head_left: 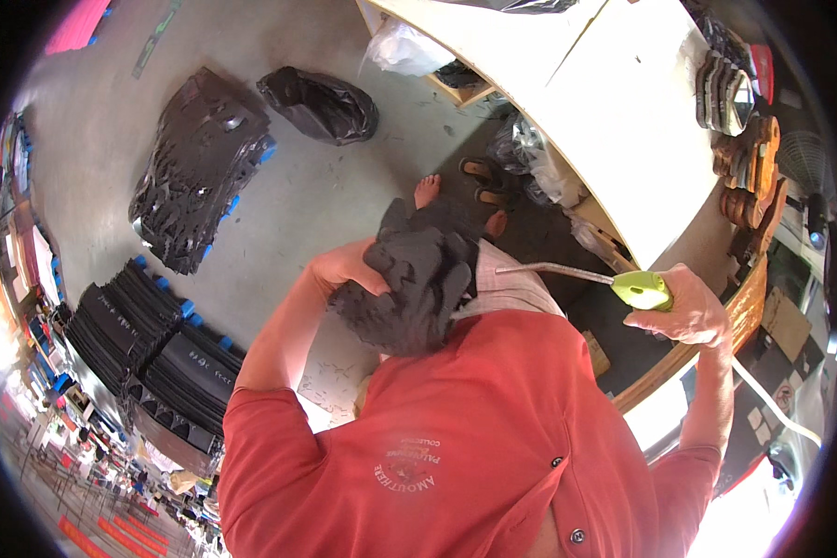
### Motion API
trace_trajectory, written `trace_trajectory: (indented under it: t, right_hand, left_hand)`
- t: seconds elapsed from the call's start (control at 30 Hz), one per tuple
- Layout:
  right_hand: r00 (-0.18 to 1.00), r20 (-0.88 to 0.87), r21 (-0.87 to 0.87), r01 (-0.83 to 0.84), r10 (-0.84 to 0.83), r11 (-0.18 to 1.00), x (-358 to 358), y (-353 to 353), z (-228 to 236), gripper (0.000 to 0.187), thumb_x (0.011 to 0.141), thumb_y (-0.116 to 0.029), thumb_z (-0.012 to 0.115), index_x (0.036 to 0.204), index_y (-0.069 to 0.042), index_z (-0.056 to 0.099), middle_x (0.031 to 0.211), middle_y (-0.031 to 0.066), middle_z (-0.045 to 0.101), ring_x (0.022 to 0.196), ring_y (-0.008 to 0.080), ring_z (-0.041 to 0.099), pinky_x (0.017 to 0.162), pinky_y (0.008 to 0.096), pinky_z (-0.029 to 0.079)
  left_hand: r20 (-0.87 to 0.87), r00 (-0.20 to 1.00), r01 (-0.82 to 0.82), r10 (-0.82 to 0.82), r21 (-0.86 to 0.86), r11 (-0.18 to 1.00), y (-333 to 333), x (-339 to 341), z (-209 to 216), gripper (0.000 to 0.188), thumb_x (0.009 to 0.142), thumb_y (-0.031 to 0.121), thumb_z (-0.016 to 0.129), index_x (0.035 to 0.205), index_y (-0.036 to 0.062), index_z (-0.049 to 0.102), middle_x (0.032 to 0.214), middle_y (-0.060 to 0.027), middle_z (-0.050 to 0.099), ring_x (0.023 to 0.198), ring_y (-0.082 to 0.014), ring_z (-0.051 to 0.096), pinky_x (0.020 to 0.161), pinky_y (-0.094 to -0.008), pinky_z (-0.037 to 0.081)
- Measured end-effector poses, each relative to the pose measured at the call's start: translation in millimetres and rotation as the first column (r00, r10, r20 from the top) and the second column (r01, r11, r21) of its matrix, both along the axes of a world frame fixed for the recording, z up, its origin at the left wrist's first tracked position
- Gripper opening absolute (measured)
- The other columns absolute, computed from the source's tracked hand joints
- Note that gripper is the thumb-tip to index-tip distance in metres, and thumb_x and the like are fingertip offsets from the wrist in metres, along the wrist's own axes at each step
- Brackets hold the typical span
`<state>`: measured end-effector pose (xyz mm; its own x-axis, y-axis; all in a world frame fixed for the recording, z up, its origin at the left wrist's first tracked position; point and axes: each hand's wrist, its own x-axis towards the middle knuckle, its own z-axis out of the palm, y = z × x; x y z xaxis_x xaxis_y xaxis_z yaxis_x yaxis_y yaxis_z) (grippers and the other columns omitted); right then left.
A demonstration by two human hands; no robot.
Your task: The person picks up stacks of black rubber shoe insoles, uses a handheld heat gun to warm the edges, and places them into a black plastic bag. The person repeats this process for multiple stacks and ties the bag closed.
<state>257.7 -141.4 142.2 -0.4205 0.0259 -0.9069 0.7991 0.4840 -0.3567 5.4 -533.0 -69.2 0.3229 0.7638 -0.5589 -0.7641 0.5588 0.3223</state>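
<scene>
My left hand presses a stack of dark grey rubber sole pieces against my body, fingers wrapped over its left side. My right hand grips the lime-green handle of a tool whose thin bent metal rod points left toward the stack, its tip just right of the pieces. A white cord runs down from the handle. My red shirt fills the lower middle. My bare feet show on the floor beyond the stack.
A white worktable curves along the right, with stacked soles at its far edge. Black sole piles and a black bag lie on the concrete floor at left. More black stacks stand lower left. Sandals sit under the table.
</scene>
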Motion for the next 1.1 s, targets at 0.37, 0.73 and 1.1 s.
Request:
trace_trajectory:
  t: [0.37, 0.73, 1.1]
  right_hand:
    - [0.946, -0.273, -0.119, 0.148, -0.176, 0.982, 1.4, -55.4, -27.2, 0.037, 0.086, -0.014, 0.081, 0.121, -0.002, 0.073, 0.097, 0.0125, 0.079, 0.076, 0.0172, 0.070, 0.072, 0.0310, 0.056]
    - [0.942, -0.274, -0.059, 0.183, -0.193, 0.981, 5.2, -39.1, -18.5, 0.039, 0.086, -0.012, 0.079, 0.124, -0.002, 0.072, 0.101, 0.0111, 0.079, 0.085, 0.0121, 0.070, 0.079, 0.0304, 0.056]
    - [0.924, -0.304, 0.017, 0.249, -0.233, 0.968, 3.1, -16.9, -2.3, 0.042, 0.085, -0.006, 0.081, 0.126, -0.003, 0.073, 0.087, 0.0016, 0.075, 0.071, 0.0069, 0.062, 0.066, 0.0256, 0.050]
  left_hand:
    - [-0.108, 0.709, -0.703, 0.697, -0.191, 0.685, -68.3, -30.5, -82.6, 0.085, 0.056, 0.007, 0.074, 0.137, -0.0084, 0.055, 0.120, -0.0218, 0.070, 0.108, -0.0353, 0.070, 0.097, -0.0457, 0.056]
    - [-0.200, 0.604, -0.792, 0.772, -0.043, 0.609, -3.1, -15.2, -122.6, 0.083, 0.058, 0.009, 0.077, 0.137, -0.0076, 0.056, 0.120, -0.0194, 0.071, 0.108, -0.0335, 0.070, 0.097, -0.0433, 0.056]
    - [0.025, 0.899, -0.437, 0.437, 0.101, 0.894, 27.6, -20.8, -55.5, 0.082, 0.061, 0.004, 0.082, 0.138, -0.0062, 0.056, 0.121, -0.0140, 0.071, 0.111, -0.0293, 0.068, 0.101, -0.0386, 0.053]
